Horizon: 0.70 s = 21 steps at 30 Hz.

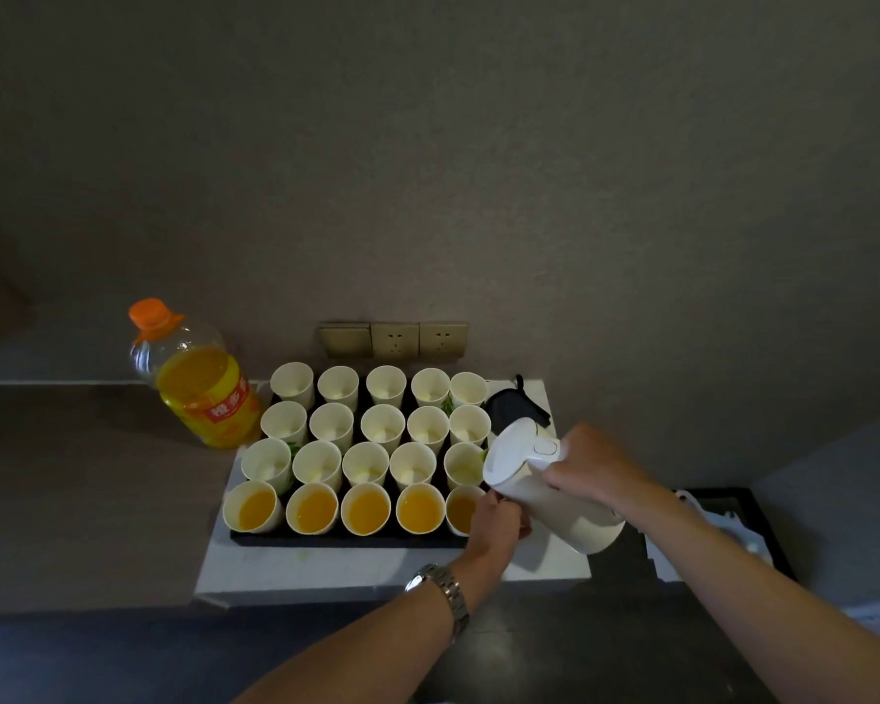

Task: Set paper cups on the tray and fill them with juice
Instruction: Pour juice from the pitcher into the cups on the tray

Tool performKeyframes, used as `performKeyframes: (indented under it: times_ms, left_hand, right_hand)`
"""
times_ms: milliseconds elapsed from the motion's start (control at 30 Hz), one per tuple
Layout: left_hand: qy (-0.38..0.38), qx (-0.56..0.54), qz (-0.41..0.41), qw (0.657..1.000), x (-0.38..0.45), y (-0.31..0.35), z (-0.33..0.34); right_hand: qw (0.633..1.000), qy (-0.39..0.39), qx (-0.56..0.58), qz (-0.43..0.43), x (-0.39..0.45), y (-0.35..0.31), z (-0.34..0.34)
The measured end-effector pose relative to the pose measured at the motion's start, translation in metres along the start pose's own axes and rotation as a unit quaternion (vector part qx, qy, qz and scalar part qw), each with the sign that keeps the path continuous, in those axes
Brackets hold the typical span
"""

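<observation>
Your right hand [593,467] grips the white kettle [549,487] by its handle, tipped spout-down over the tray's [336,540] right edge so juice lands in a cup there. Your left hand [496,518] curls round the near-right cup [461,508] to steady it. The tray's nearest row holds juice; the rows behind look unfilled. The juice bottle [199,378] stands just left of the tray.
</observation>
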<state>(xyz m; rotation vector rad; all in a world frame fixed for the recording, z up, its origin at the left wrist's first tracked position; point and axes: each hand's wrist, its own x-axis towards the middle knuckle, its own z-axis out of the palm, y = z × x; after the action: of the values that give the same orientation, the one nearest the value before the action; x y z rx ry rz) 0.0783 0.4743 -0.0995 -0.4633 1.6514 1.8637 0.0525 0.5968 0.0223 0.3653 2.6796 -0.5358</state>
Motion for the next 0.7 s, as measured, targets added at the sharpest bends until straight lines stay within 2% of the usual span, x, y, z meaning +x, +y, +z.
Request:
performKeyframes:
  times_ms: [700]
  left_hand:
    - [-0.012,-0.014,0.001,1.000,-0.007,0.001,-0.002]
  right_hand:
    - [1.000,0.003,0.006,0.001,-0.007,-0.012,-0.003]
